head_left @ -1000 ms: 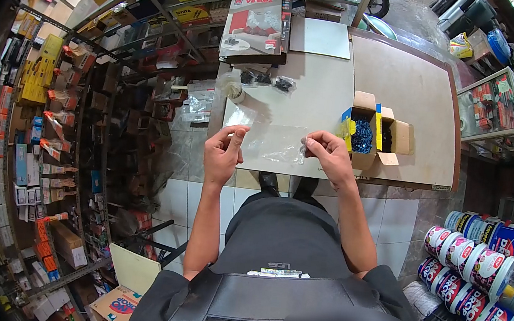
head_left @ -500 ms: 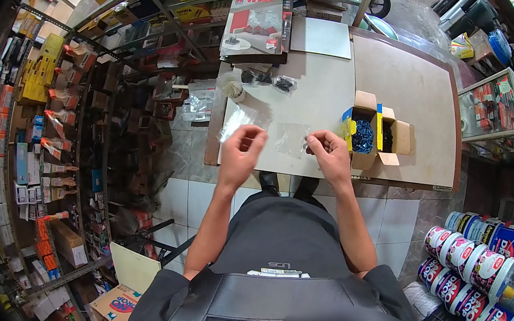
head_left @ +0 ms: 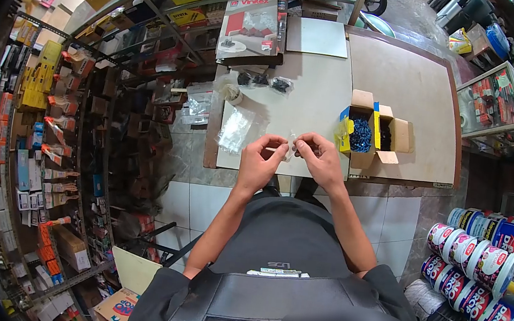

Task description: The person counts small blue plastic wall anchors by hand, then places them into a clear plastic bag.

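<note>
My left hand (head_left: 261,164) and my right hand (head_left: 321,164) are close together over the table's near edge, fingers pinched. Between their fingertips is a small clear plastic bag (head_left: 293,140), seen nearly edge-on; its contents are hard to make out. Left of my hands, a pile of clear plastic bags (head_left: 235,129) lies on the table. To the right stands an open yellow-and-blue box (head_left: 343,134) full of small blue pieces. A second open carton (head_left: 403,136) with dark pieces sits against it.
Behind the bags are a small container (head_left: 231,92) and several packets of black pieces (head_left: 281,85). A Vinilex box (head_left: 251,30) and a white board (head_left: 317,37) lie at the table's back. Shelves line the left; paint tubs (head_left: 490,269) are stacked right.
My left hand has moved right from beside the bag pile to meet my right hand at the small bag. The right hand has shifted slightly left, and the bag has turned edge-on.
</note>
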`<act>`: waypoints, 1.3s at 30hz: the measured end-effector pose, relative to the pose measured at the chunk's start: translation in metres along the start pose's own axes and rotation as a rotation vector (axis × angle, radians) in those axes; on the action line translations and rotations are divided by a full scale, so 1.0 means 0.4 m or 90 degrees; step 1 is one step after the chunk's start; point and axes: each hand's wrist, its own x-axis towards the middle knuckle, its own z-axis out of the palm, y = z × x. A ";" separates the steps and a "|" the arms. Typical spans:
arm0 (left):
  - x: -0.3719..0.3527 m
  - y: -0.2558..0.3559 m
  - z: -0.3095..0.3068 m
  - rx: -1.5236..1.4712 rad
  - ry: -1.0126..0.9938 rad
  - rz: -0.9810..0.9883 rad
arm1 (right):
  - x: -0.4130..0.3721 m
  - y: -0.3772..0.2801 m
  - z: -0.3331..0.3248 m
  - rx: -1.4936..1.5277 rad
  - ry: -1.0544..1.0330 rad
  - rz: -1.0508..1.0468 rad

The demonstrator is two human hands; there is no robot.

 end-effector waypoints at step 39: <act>-0.009 -0.004 0.025 -0.121 0.169 0.017 | -0.018 -0.022 0.050 -0.190 0.060 -0.182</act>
